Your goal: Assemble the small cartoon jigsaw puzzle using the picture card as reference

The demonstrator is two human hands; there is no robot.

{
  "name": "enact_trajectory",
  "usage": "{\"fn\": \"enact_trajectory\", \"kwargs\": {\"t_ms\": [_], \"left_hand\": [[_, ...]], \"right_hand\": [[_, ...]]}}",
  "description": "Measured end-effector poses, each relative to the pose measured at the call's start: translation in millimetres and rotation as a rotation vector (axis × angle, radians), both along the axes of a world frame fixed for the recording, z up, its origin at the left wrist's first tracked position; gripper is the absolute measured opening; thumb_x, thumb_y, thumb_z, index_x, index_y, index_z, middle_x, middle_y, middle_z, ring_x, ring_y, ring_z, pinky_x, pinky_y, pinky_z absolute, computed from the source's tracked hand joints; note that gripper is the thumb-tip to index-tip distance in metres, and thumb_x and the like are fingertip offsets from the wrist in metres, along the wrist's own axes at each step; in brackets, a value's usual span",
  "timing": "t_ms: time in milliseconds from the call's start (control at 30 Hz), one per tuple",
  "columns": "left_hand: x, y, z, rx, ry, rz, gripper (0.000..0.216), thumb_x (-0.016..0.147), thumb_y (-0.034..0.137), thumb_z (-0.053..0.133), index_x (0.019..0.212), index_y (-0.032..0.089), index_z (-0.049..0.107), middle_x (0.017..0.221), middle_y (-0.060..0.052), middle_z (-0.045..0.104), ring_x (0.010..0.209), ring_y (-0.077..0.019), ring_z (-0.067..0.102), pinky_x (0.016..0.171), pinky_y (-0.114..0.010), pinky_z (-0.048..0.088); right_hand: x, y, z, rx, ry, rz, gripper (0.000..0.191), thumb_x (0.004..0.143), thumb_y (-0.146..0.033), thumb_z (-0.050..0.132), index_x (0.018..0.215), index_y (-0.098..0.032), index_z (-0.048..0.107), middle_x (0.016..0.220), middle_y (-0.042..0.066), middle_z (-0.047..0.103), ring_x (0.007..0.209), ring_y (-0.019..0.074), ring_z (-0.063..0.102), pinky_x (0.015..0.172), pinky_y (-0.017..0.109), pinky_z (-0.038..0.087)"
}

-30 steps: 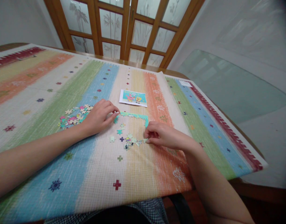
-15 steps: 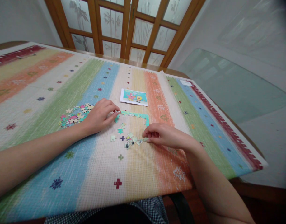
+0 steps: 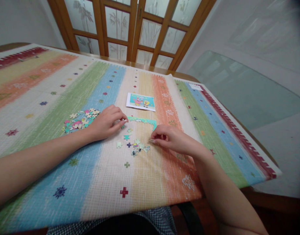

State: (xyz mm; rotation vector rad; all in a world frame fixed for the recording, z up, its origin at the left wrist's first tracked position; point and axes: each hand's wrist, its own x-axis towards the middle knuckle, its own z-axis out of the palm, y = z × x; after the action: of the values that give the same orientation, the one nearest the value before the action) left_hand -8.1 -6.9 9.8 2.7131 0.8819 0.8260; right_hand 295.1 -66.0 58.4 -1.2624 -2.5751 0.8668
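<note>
My right hand [image 3: 168, 136] pinches a single puzzle piece [image 3: 152, 141] between thumb and fingertips, just below the right side of the joined puzzle border [image 3: 142, 120]. That border is a teal strip with a corner at its right end. At its left end, my left hand [image 3: 110, 121] has thumb and fingers closed together; whatever lies between them is too small to make out. Loose puzzle pieces [image 3: 137, 145], several pale green and some with dark marks, lie between the hands. A teal piece [image 3: 126, 137] rests slightly above them.
A larger heap of mixed puzzle pieces [image 3: 80, 120] lies beside my left wrist. Beyond the border is a printed reference picture [image 3: 141, 101] with cartoon figures. A striped tablecloth [image 3: 110, 176] covers the table, and wooden doors with glass panes [image 3: 150, 32] stand behind it.
My right hand has lifted the puzzle piece up and away from the loose pieces, toward the border's right side. My left hand has barely shifted.
</note>
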Motion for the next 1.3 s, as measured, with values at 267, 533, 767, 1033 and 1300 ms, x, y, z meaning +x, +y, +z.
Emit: {"fn": "enact_trajectory", "kwargs": {"t_ms": [267, 533, 767, 1033, 1300], "left_hand": [[-1, -6, 4.5, 0.111, 0.204, -0.163, 0.028, 0.099, 0.043, 0.055, 0.088, 0.021, 0.068, 0.092, -0.005, 0.065, 0.094, -0.0233, 0.056, 0.091, -0.04, 0.035], [0, -9, 3.0, 0.023, 0.272, -0.215, 0.032, 0.098, 0.052, 0.057, 0.098, 0.022, 0.066, 0.1, -0.006, 0.062, 0.1, -0.0243, 0.053, 0.091, -0.038, 0.035], [1, -11, 6.8, -0.062, 0.23, -0.273, 0.027, 0.098, 0.046, 0.058, 0.092, 0.02, 0.065, 0.096, -0.006, 0.062, 0.096, -0.023, 0.052, 0.09, -0.037, 0.036], [-5, -1, 13.1, -0.116, 0.131, -0.189, 0.029, 0.101, 0.037, 0.051, 0.096, 0.019, 0.072, 0.096, -0.007, 0.063, 0.095, -0.0215, 0.056, 0.088, -0.037, 0.039], [-6, -1, 31.2, -0.456, 0.149, 0.137, 0.027, 0.094, 0.038, 0.057, 0.095, 0.019, 0.075, 0.094, -0.005, 0.074, 0.085, -0.018, 0.065, 0.079, -0.03, 0.046]], "right_hand": [[-3, 0, -2.5, -0.005, 0.025, -0.072, 0.014, 0.096, -0.022, 0.06, 0.102, -0.019, 0.073, 0.086, 0.003, 0.072, 0.073, 0.014, 0.061, 0.071, 0.028, 0.045], [-4, 0, -3.7, 0.022, 0.006, -0.057, 0.021, 0.096, -0.018, 0.059, 0.112, -0.017, 0.073, 0.089, 0.005, 0.073, 0.075, 0.0146, 0.061, 0.073, 0.029, 0.045], [-3, 1, -6.3, 0.026, 0.004, -0.046, 0.022, 0.095, -0.019, 0.058, 0.111, -0.018, 0.073, 0.091, 0.005, 0.074, 0.079, 0.0157, 0.064, 0.075, 0.029, 0.047], [-2, 1, -7.8, 0.029, -0.002, -0.038, 0.021, 0.096, -0.021, 0.058, 0.11, -0.02, 0.073, 0.095, 0.006, 0.075, 0.084, 0.0173, 0.065, 0.079, 0.031, 0.048], [0, 2, -10.2, 0.034, -0.003, -0.043, 0.021, 0.097, -0.021, 0.058, 0.111, -0.021, 0.073, 0.097, 0.006, 0.075, 0.085, 0.0175, 0.066, 0.079, 0.031, 0.049]]}}
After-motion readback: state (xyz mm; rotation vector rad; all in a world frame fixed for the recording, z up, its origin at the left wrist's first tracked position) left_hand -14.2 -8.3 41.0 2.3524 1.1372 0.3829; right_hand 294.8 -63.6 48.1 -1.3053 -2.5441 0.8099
